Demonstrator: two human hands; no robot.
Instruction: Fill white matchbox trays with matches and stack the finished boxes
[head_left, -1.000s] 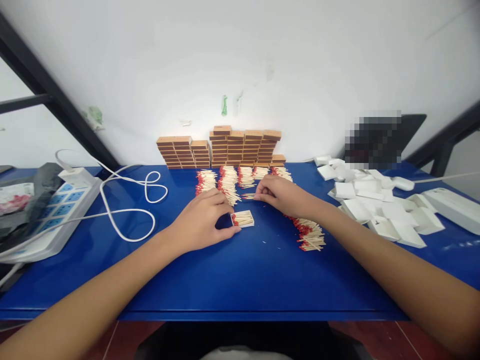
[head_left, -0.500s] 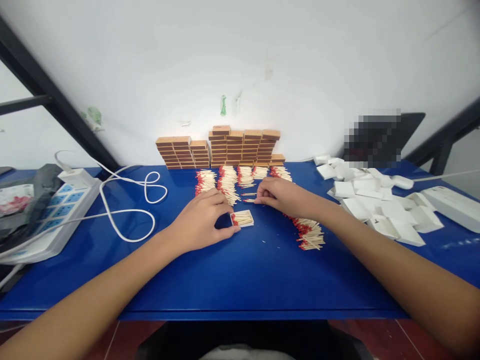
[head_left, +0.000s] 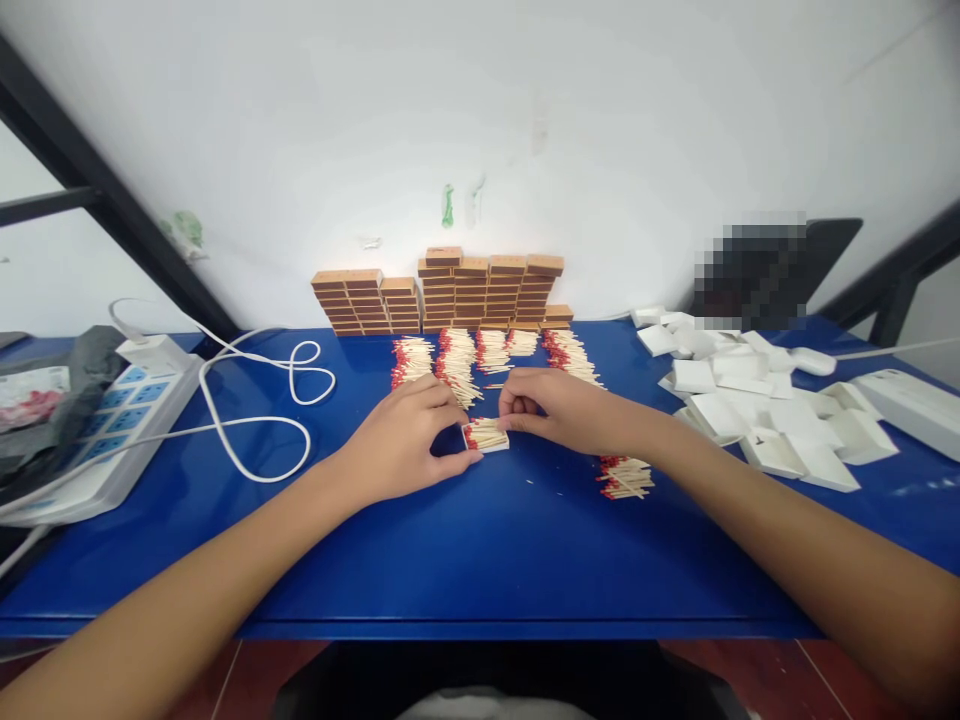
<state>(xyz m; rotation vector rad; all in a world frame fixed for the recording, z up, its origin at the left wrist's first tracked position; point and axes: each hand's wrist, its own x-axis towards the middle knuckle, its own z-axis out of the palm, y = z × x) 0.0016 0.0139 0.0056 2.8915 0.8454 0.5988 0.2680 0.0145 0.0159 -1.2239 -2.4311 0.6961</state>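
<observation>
On the blue counter, the left hand, thumb and fingers curved, grips the left end of a tray of matches, while the right hand is pinched at its right end, whether holding one I cannot tell.

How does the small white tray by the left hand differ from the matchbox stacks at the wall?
The small tray is white, while the matchbox stacks are brown and tan. The tray is open, showing red-tipped matches; the boxes in the stacks look closed. The left hand steadies the tray between thumb and fingers, whereas neither hand touches the stacks. Both rest on the blue table.
</observation>
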